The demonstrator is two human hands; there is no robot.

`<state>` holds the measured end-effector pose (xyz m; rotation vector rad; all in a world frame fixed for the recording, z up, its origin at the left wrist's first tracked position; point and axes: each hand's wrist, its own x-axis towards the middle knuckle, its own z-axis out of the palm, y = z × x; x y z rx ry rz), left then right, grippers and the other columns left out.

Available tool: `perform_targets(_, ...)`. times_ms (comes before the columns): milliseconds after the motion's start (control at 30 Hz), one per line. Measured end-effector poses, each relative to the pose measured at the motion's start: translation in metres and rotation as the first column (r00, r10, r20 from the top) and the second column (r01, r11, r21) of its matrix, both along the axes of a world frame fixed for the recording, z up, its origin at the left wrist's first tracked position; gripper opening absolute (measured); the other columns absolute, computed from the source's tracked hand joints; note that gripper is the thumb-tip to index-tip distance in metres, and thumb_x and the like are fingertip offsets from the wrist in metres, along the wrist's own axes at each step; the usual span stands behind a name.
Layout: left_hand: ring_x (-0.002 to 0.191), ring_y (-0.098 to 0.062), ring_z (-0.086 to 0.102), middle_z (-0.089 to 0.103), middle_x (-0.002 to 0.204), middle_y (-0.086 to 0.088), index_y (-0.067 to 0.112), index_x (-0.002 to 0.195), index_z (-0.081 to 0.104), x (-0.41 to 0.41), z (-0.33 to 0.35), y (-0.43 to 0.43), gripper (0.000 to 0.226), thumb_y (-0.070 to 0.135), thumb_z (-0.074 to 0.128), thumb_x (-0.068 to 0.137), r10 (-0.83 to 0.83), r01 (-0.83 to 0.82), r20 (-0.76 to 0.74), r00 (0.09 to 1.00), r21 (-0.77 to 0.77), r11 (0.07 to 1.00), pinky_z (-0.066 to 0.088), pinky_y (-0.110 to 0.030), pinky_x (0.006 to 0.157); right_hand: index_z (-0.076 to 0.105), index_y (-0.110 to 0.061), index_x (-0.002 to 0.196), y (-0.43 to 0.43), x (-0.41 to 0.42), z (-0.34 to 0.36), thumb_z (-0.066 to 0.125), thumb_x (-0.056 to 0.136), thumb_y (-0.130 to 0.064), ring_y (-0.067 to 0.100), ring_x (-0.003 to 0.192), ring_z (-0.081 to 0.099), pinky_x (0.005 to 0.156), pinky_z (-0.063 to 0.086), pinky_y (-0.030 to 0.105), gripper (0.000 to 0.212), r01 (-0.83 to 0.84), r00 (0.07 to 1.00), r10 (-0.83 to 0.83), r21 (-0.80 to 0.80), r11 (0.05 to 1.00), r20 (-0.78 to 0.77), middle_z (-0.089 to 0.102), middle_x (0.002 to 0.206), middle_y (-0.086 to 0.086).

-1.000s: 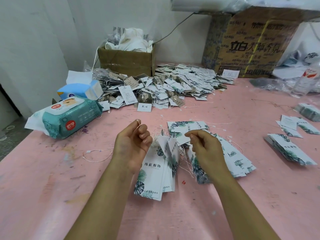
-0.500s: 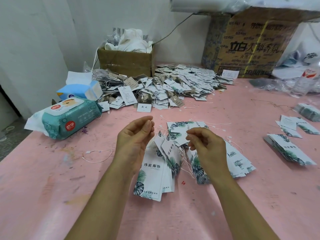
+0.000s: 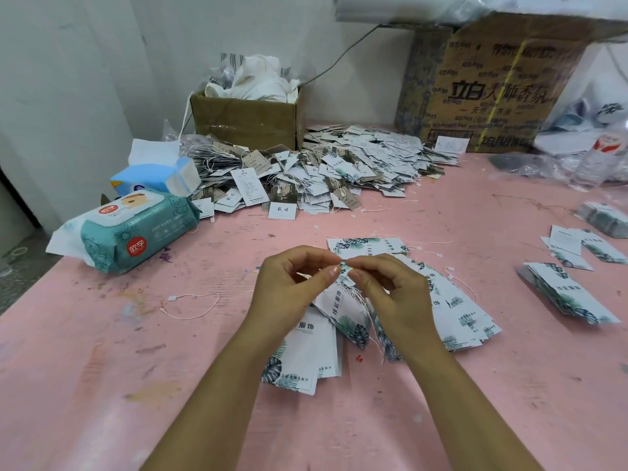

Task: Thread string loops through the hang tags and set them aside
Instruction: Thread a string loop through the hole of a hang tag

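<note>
My left hand (image 3: pixel 289 290) and my right hand (image 3: pixel 390 294) meet fingertip to fingertip above the pink table (image 3: pixel 102 368). Between them they pinch a thin white string loop (image 3: pixel 341 265) at the top of a bunch of leaf-print hang tags (image 3: pixel 343 321). The bunch dangles below my fingers, strings trailing down. Under my hands lies a fan of the same white and green tags (image 3: pixel 458 321). A loose string loop (image 3: pixel 193 304) lies on the table to the left.
A big heap of mixed tags (image 3: pixel 339 171) lies at the back, before two cardboard boxes (image 3: pixel 248 120) (image 3: pixel 492 90). A teal wipes pack (image 3: pixel 132 229) and tissue pack (image 3: pixel 156 178) sit at left. More tag stacks (image 3: pixel 564 294) lie at right.
My hands have come together and risen slightly; the fingertips that were apart a second ago now meet on the string at the top of the hanging tags.
</note>
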<state>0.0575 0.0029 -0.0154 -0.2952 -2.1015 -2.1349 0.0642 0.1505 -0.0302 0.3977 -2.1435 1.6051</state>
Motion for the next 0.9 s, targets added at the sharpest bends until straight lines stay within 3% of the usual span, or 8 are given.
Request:
perform_targets(400,0.070,-0.011,0.058,0.071,0.073,0.006,0.023,0.078,0.070,0.0000,-0.0006,0.0008,0.020,0.003,0.072,0.076,-0.042,0.039,-0.039,0.998,-0.060,0.997,0.047,-0.036,0.070,0.064,-0.031,0.086,0.0001,-0.0009,-0.0022,0.065,0.083,-0.005,0.014,0.075,0.061,0.068,0.051,0.036,0.026,-0.032,0.999,0.033,0.032,0.999,-0.024,0.067,0.082,-0.003)
perform_targets(600,0.055,0.005,0.049,0.065,0.064,0.012,0.018,0.078,0.070,-0.0005,-0.0041,0.0015,0.010,0.009,0.071,0.079,-0.016,-0.006,-0.111,0.994,-0.195,0.981,0.033,-0.004,0.054,0.066,-0.016,0.088,0.0012,-0.0030,-0.0038,0.063,0.082,-0.010,0.010,0.074,0.058,0.063,0.048,0.024,0.009,-0.004,0.997,0.011,0.086,0.996,-0.078,0.065,0.081,0.000)
perform_targets(733,0.052,0.006,0.046,0.059,0.056,0.019,0.011,0.080,0.072,-0.0015,-0.0050,0.0015,0.003,0.010,0.069,0.081,-0.019,-0.013,-0.136,0.991,-0.232,0.973,0.032,-0.004,0.053,0.068,-0.009,0.087,0.0006,-0.0027,-0.0034,0.061,0.081,-0.013,0.008,0.073,0.057,0.062,0.044,0.015,0.010,0.001,0.994,0.011,0.111,0.994,-0.112,0.063,0.079,-0.001)
perform_targets(900,0.052,0.004,0.044,0.058,0.055,0.020,0.014,0.077,0.071,-0.0014,-0.0052,0.0005,0.007,0.008,0.068,0.081,-0.028,-0.005,-0.138,0.990,-0.231,0.973,0.032,-0.007,0.053,0.066,-0.019,0.087,0.0002,-0.0015,-0.0023,0.067,0.081,-0.006,0.006,0.073,0.060,0.065,0.048,0.020,0.015,-0.010,0.997,0.016,0.076,0.997,-0.080,0.065,0.078,-0.007)
